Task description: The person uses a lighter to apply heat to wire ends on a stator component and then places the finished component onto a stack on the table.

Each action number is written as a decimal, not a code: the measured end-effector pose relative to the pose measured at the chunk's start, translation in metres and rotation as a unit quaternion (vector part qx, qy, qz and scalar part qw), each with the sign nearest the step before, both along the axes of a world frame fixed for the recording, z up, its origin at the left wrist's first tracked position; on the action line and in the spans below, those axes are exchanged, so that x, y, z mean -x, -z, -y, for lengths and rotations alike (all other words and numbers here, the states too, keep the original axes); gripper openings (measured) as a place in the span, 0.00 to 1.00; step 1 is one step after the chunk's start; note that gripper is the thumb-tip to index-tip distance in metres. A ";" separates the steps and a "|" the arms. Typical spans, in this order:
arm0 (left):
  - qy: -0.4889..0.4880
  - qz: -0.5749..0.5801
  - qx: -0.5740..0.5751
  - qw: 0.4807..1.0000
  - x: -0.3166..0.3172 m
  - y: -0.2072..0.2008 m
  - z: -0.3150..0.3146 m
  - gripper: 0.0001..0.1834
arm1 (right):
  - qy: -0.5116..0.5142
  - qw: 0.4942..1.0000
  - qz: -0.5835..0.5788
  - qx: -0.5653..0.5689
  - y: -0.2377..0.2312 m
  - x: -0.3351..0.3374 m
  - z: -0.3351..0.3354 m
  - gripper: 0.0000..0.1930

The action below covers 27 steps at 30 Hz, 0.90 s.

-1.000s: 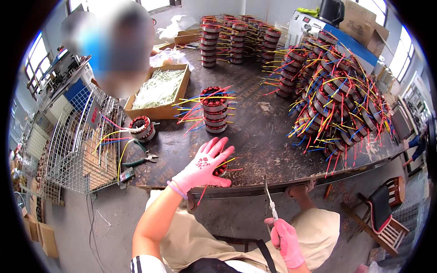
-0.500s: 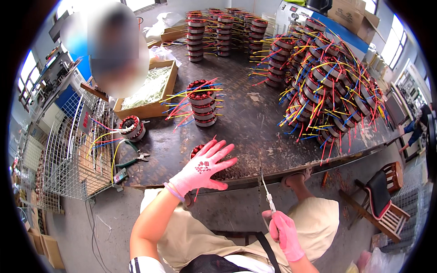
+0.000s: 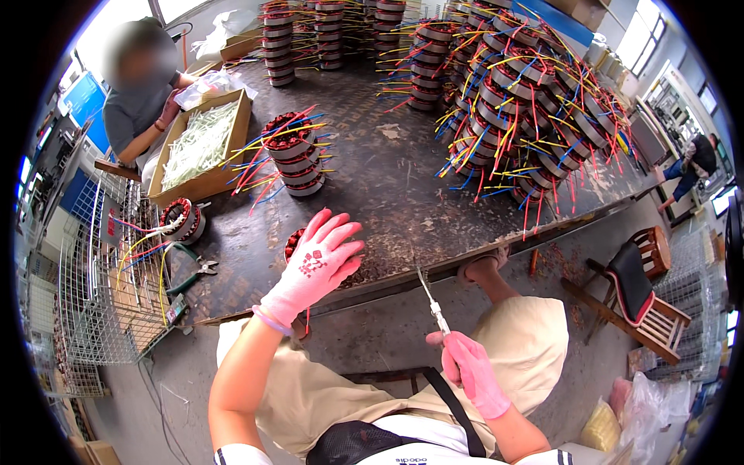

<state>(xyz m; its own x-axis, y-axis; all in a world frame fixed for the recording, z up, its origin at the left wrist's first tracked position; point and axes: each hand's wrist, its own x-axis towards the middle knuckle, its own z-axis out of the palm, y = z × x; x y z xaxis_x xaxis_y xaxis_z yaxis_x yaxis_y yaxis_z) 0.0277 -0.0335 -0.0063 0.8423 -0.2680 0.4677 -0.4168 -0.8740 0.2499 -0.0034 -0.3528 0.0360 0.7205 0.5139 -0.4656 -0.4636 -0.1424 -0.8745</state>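
The gloved left hand [image 3: 314, 267] hides most of a wound ring [image 3: 291, 246] near the table's [image 3: 380, 186] front edge; fingers extended, its grip I cannot tell. The gloved right hand [image 3: 474, 372] closes around a slim metallic tool [image 3: 435, 311], covering its handle. Scuffed, dark tabletop lies open between a grey-banded, red-wound stack [image 3: 294, 159] and the wire-bristling heap [image 3: 527, 116].
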 end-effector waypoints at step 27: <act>-0.120 -0.193 0.025 0.974 0.029 -0.022 -0.034 0.52 | -0.058 0.994 -0.093 0.011 0.029 0.010 0.001 0.17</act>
<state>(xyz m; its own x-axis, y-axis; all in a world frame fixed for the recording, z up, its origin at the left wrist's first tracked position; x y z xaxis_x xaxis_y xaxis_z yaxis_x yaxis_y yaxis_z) -0.0010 0.0003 0.0154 0.9934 -0.0271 0.1111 -0.0689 -0.9172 0.3925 -0.0135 -0.3541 0.0071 0.5570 0.5768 -0.5976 -0.5962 -0.2232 -0.7712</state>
